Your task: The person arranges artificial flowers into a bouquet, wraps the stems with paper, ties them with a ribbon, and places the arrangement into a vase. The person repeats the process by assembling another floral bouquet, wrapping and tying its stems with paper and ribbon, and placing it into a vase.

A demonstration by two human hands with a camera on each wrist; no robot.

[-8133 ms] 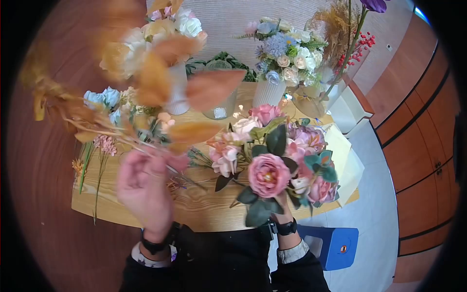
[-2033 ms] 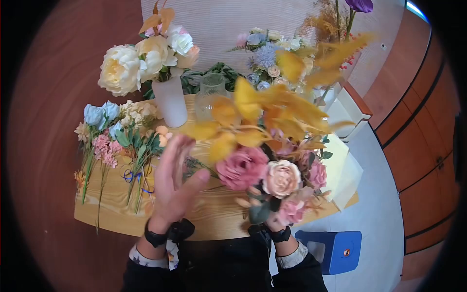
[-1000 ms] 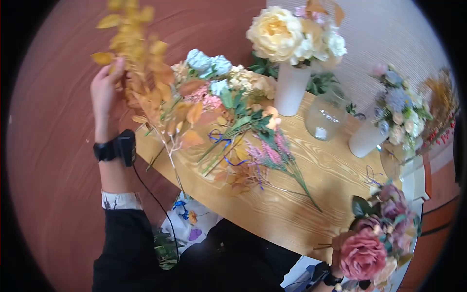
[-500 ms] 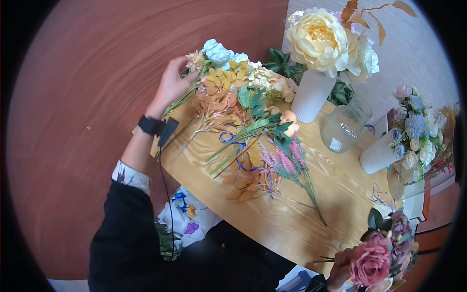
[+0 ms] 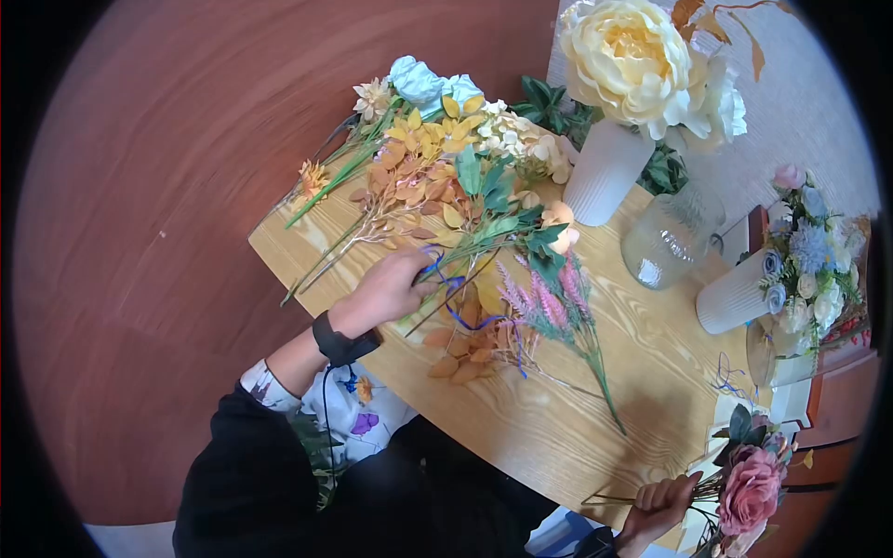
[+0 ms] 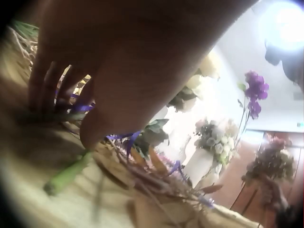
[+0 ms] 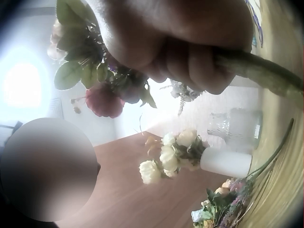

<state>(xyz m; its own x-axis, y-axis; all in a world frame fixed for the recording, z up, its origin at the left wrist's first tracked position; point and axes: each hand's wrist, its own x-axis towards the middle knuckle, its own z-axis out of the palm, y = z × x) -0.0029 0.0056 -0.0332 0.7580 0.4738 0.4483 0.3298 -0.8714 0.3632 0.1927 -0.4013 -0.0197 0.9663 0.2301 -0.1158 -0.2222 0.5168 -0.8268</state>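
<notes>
My right hand [image 5: 662, 502] grips the gathered stems of a bouquet [image 5: 750, 491] of pink and mauve artificial flowers at the lower right. In the right wrist view, curled fingers [image 7: 202, 71] wrap a thick green stem [image 7: 266, 71], with a red-pink rose [image 7: 105, 99] beyond. My left hand [image 5: 391, 290] is low over the table, its fingers and thumb around the green stems [image 5: 462, 249] of a leafy spray with a peach flower [image 5: 558, 223]. A cut stem end [image 6: 66, 176] sticks out below the thumb in the left wrist view. Blue ribbon [image 5: 456, 288] lies across these stems.
Orange-yellow leaf branches [image 5: 419, 181], blue flowers [image 5: 419, 86] and pink sprigs [image 5: 549, 293] lie on the wooden table [image 5: 521, 428]. Behind stand a white vase [image 5: 609, 172] of cream flowers, a glass vase [image 5: 672, 237] and another white vase [image 5: 735, 293].
The left hand laid the yellow-orange branch on the table, paused near the blue flowers, then came back toward me to the green stems. The right hand keeps the bouquet at the right; the view turned left.
</notes>
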